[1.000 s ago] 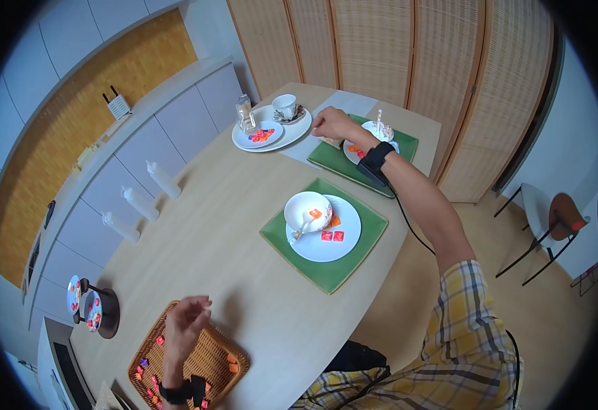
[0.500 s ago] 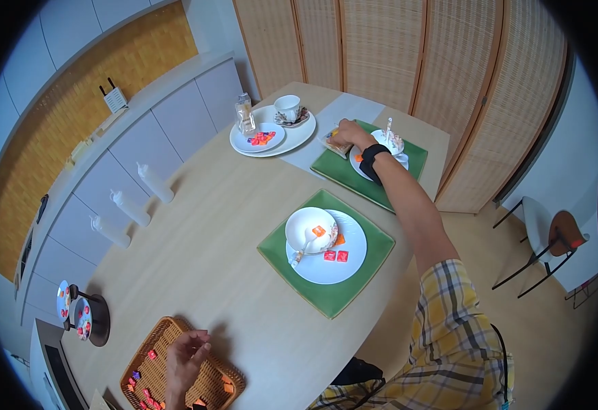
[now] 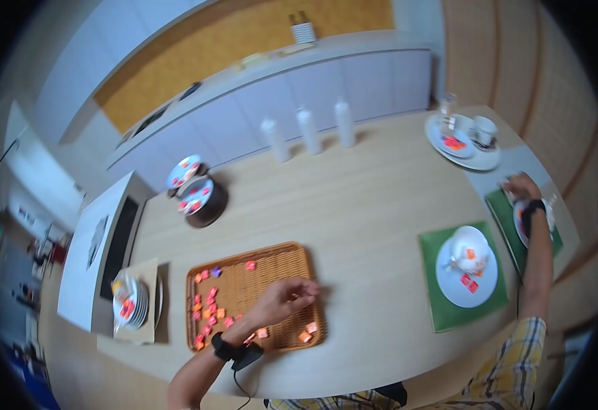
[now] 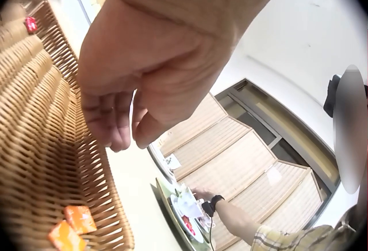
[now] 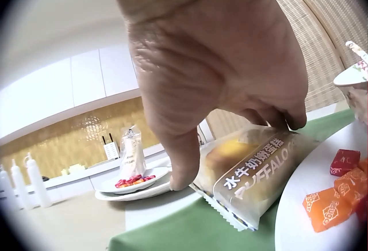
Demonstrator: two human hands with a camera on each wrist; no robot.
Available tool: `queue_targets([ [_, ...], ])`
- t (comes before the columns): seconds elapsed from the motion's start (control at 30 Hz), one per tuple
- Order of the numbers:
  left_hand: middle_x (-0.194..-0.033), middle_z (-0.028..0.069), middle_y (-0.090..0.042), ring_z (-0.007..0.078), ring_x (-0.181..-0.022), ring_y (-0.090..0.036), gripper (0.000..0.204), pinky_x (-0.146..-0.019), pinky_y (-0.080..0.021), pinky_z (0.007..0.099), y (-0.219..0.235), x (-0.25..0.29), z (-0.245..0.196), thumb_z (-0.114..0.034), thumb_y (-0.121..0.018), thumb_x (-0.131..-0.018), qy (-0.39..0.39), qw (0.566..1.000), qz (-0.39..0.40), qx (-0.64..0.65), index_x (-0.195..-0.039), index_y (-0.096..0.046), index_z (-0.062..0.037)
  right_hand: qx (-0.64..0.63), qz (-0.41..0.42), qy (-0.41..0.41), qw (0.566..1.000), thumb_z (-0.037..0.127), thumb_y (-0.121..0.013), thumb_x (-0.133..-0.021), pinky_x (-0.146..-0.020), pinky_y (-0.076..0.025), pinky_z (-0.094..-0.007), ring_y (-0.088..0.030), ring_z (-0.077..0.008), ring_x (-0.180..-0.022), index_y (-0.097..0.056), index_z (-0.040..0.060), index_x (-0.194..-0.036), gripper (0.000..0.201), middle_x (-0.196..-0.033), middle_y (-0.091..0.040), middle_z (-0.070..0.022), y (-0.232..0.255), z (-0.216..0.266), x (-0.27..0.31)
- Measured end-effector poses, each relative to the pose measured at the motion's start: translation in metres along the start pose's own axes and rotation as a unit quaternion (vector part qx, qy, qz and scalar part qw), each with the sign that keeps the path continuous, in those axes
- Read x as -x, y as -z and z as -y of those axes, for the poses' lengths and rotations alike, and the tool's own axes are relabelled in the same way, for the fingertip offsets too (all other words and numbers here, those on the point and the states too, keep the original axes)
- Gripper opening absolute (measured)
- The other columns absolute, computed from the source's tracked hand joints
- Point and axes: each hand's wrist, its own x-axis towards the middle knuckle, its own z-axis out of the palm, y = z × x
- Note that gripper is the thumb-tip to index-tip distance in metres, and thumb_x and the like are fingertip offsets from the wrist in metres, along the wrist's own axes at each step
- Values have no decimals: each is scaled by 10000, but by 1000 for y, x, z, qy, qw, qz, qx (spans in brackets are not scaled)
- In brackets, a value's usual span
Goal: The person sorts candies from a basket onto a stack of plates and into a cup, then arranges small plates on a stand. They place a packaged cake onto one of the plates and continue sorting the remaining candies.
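Note:
My right hand [image 3: 521, 186] is at the far right end of the table. In the right wrist view, its thumb and fingers straddle a wrapped cake [image 5: 241, 167] in a clear printed packet, gripping it at its two sides. The packet is low over a green placemat [image 5: 184, 231], beside a white plate [image 5: 293, 222] with red and orange wrapped candies [image 5: 328, 209]. My left hand [image 3: 282, 301] hovers over a wicker basket [image 3: 309, 263], fingers loosely bent and holding nothing. Orange wrapped candies [image 4: 80, 219] lie in the basket below it.
Between the hands, another green placemat [image 3: 442, 318] bears a plate and bowl. An oval platter [image 3: 493, 160] with a cup stands at the far right. Three squeeze bottles [image 3: 309, 130], a tiered candy stand [image 3: 206, 208] and stacked plates [image 3: 135, 307] stand along the back and left.
The head view has swung left, bringing the whole basket into sight. My right hand has come down from beside the placemat onto the wrapped cake. The left hand stays over the basket.

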Motion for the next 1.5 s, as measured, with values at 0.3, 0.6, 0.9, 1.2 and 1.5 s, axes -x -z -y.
queue_targets([
  [0.3,-1040,51,-639,121,-944,-605,267,-853,-501,266,4,4,19,-130,-613,-921,3,997,18,80,-1159,-601,-11,-135,-27,-108,985,267,-865,-596,-685,-553,-387,-654,-268,-809,-455,-130,-1137,786,-992,-629,-241,10,12,14],
  [0.6,-1051,32,-633,103,-1000,-589,233,-907,-482,255,11,3,11,-35,-595,-915,19,994,32,100,-1148,-595,-13,-90,-64,-85,990,224,-855,-520,-780,-541,-377,-655,-322,-896,-476,-110,-1095,766,-1029,-624,-264,10,5,5],
  [0.9,-1059,35,-629,109,-1009,-586,244,-910,-485,249,16,5,12,-29,-594,-915,16,991,39,126,-1158,-586,-16,-82,-115,-67,988,234,-841,-513,-822,-523,-370,-641,-328,-956,-498,-94,-1105,759,-1061,-622,-259,32,19,18],
  [1.2,-1054,51,-623,114,-989,-586,294,-894,-495,269,14,-4,-9,-23,-587,-912,-14,989,57,134,-1202,-541,-13,-102,-163,100,976,248,-845,-491,-947,-455,-371,-607,-336,-1040,-447,-91,-1271,938,-1134,-611,-234,86,111,42],
  [1.5,-1142,134,-587,222,-1057,-600,430,-885,-517,341,20,-20,-76,-132,-519,-968,-73,979,47,183,-1338,-373,33,-88,-54,325,940,407,-874,-529,-1033,-396,-369,-495,-340,-1215,-415,-67,-1321,1031,-1302,-484,-256,124,335,188],
])
